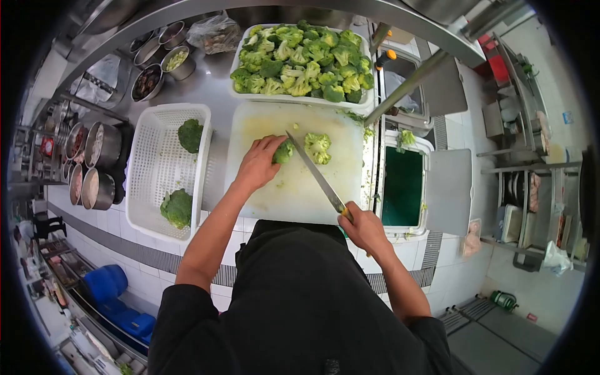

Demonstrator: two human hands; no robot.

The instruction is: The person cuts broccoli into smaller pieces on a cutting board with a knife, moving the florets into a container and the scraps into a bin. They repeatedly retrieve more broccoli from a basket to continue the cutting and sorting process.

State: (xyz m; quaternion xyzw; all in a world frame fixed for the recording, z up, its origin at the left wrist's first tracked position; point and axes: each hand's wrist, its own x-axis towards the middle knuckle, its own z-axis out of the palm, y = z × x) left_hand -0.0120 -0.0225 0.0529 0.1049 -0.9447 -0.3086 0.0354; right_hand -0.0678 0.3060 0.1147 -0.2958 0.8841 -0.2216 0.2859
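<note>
My left hand [259, 161] is closed around a piece of broccoli [284, 152] on the white cutting board [256, 200]. In my right hand [362, 229] is the handle of a long kitchen knife [320, 178], its blade slanting up and left. The knife's tip is right beside the broccoli under my left fingers. Just right of the blade lies a cut broccoli piece [317, 148], pale stems showing. Small green crumbs dot the board.
Beyond the board stands a white tub [234, 87] heaped with broccoli florets. A white perforated basket [145, 169] with two broccoli heads is at the left. To the right is an open bin with a green inside [402, 187]. Metal bowls [179, 63] stand at the back left.
</note>
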